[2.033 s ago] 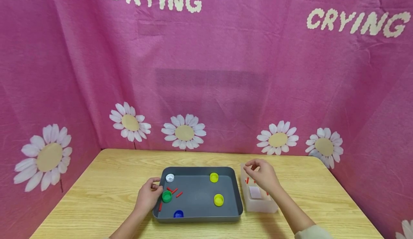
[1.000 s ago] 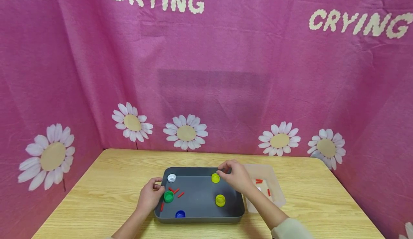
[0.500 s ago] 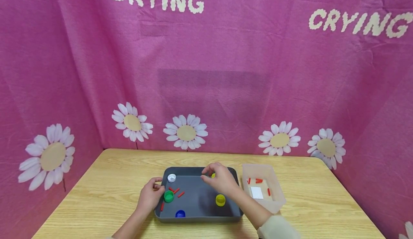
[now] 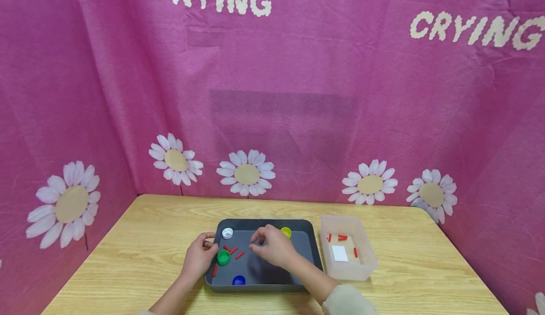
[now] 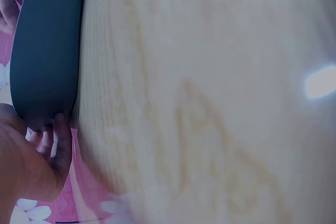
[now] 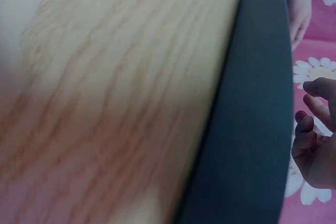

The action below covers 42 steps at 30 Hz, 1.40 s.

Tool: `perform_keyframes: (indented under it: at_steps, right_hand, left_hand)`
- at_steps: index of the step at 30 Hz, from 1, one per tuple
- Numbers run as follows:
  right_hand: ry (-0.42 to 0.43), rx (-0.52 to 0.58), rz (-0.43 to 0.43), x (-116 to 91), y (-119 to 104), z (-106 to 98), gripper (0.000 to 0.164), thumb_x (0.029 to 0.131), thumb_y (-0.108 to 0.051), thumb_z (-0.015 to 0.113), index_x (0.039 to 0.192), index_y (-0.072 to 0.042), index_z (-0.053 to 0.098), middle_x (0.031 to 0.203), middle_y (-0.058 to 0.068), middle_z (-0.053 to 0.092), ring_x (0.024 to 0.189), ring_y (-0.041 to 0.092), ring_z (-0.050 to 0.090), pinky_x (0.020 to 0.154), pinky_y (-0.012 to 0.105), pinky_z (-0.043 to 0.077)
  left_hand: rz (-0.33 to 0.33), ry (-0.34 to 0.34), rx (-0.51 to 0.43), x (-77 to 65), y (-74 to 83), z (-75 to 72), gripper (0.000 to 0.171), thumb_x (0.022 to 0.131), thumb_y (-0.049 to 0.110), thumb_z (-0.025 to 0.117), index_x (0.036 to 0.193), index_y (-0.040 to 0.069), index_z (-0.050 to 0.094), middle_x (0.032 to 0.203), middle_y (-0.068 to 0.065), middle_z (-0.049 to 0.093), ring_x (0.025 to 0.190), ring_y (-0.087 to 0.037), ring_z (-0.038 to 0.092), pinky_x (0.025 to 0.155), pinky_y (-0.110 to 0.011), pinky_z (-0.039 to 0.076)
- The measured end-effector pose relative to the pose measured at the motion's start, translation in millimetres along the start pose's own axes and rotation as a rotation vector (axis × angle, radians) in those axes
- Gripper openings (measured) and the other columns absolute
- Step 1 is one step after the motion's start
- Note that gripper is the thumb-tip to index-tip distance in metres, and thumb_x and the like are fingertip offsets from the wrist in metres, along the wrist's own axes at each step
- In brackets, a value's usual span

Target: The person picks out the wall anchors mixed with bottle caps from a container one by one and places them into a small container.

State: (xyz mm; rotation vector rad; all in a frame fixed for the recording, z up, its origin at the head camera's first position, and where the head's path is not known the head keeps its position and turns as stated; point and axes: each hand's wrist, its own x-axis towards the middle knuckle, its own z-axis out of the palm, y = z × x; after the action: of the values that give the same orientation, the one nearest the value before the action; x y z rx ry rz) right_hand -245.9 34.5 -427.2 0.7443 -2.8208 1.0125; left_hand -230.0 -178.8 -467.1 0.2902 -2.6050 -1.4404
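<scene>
My left hand (image 4: 199,257) grips the left wall of a dark grey tray (image 4: 264,287); in the left wrist view its fingers (image 5: 62,140) are at the tray's corner. My right hand (image 4: 272,245) hovers over the middle of the tray, thumb and forefinger apart, with nothing visible between them; in the right wrist view the other fingers (image 6: 303,140) are curled. Left of it lie several short red sticks (image 4: 240,255), a green bottle cap (image 4: 223,258), a white cap (image 4: 227,233) and a blue cap (image 4: 239,280). A yellow cap (image 4: 286,232) shows behind the right hand; another is hidden by the arm.
Right of the tray stands a translucent plastic box (image 4: 349,272) with several red sticks (image 4: 342,237) and a white square (image 4: 339,253) inside. Both containers stand on a wooden table (image 4: 408,258). A pink cloth with daisies (image 4: 272,130) hangs behind and at the sides.
My right hand has moved left from above the plastic box to the middle of the tray, its arm now covering the nearer yellow cap. The left hand has stayed at the tray's wall.
</scene>
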Motion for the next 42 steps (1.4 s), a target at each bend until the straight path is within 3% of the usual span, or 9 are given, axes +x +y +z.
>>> perform_keyframes:
  at_steps: [12, 20, 30, 42]
  right_hand:
    - [-0.066, -0.024, 0.020, 10.2, 1.5, 28.6, 0.010, 0.079, -0.022, 0.071, 0.086, -0.016, 0.069, 0.076, -0.004, 0.052, 0.061, 0.004, 0.044, 0.051, 0.021, 0.035]
    - [-0.109, -0.058, 0.005, 15.3, 3.1, 36.0, 0.010, 0.079, -0.020, 0.071, 0.088, -0.016, 0.070, 0.077, -0.001, 0.051, 0.059, 0.003, 0.044, 0.049, 0.021, 0.034]
    - [-0.149, -0.121, 0.001, 17.3, 6.0, 42.0, 0.010, 0.079, -0.023, 0.071, 0.087, -0.018, 0.069, 0.075, -0.006, 0.047, 0.062, 0.003, 0.043, 0.052, 0.021, 0.034]
    - [-0.136, -0.055, 0.048, 18.2, 10.4, 44.4, 0.007, 0.079, -0.025, 0.071, 0.077, -0.019, 0.067, 0.074, -0.008, 0.047, 0.063, 0.004, 0.042, 0.055, 0.021, 0.035]
  left_hand:
    - [0.005, 0.006, 0.000, -0.1, 0.2, 0.3, 0.035, 0.084, 0.010, 0.056, 0.118, -0.001, 0.057, 0.086, -0.011, 0.061, 0.077, -0.019, 0.057, 0.065, -0.028, 0.046]
    - [0.009, 0.014, -0.008, 0.1, 0.2, 0.3, 0.035, 0.084, 0.010, 0.056, 0.117, -0.001, 0.057, 0.086, -0.011, 0.061, 0.078, -0.019, 0.058, 0.065, -0.028, 0.046]
    - [0.025, 0.014, -0.015, -0.5, 0.2, -0.1, 0.034, 0.084, 0.009, 0.057, 0.116, -0.002, 0.057, 0.085, -0.011, 0.061, 0.075, -0.018, 0.056, 0.064, -0.027, 0.044]
    - [0.019, 0.020, -0.006, 1.1, -2.2, 1.1, 0.034, 0.084, 0.010, 0.057, 0.116, -0.001, 0.058, 0.085, -0.010, 0.061, 0.077, -0.019, 0.057, 0.066, -0.028, 0.045]
